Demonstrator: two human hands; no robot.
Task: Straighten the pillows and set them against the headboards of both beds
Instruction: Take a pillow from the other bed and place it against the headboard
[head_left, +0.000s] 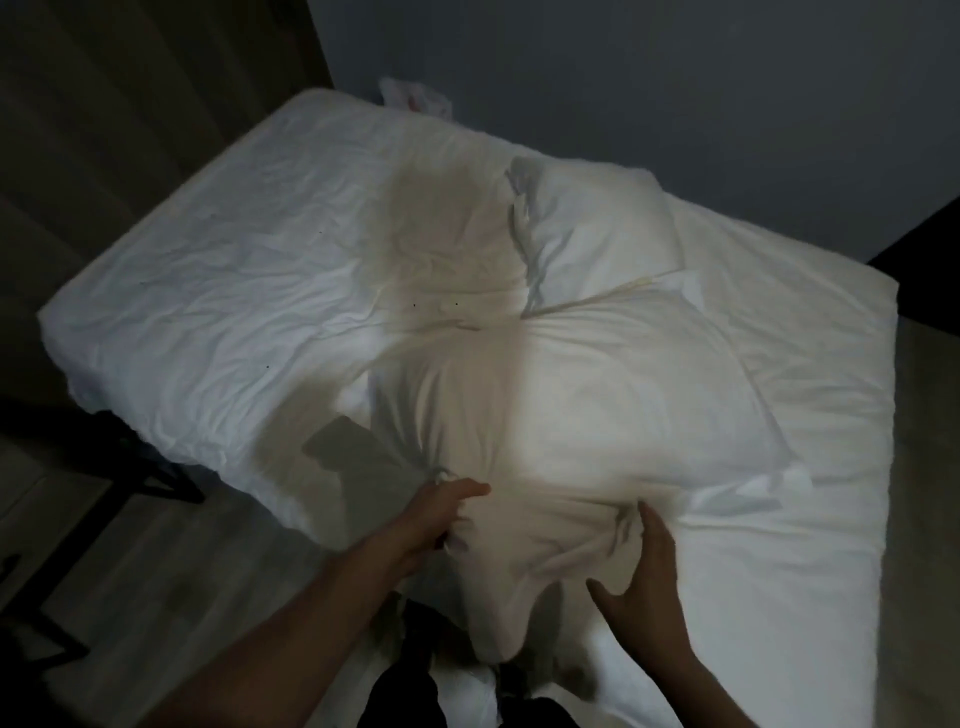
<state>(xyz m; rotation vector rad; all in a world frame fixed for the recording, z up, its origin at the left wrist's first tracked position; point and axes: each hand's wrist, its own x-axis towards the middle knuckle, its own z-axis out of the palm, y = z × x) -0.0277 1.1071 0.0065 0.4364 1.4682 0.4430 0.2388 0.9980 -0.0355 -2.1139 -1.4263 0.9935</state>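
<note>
My left hand (441, 512) pinches the near pillow (571, 415) at its left corner; my right hand (641, 597) grips bunched case fabric at the near edge. The pillow lies askew mid-bed, its far corner touching the second pillow (597, 228), which sits by the wall (675, 78). Risk: I hold mostly loose case, so pulling may slide the case off the filling, or drag the wrinkled sheet (234, 260).

left hand (439, 512) and right hand (641, 587) gripping near pillow (597, 405), bed (208, 270)
</note>
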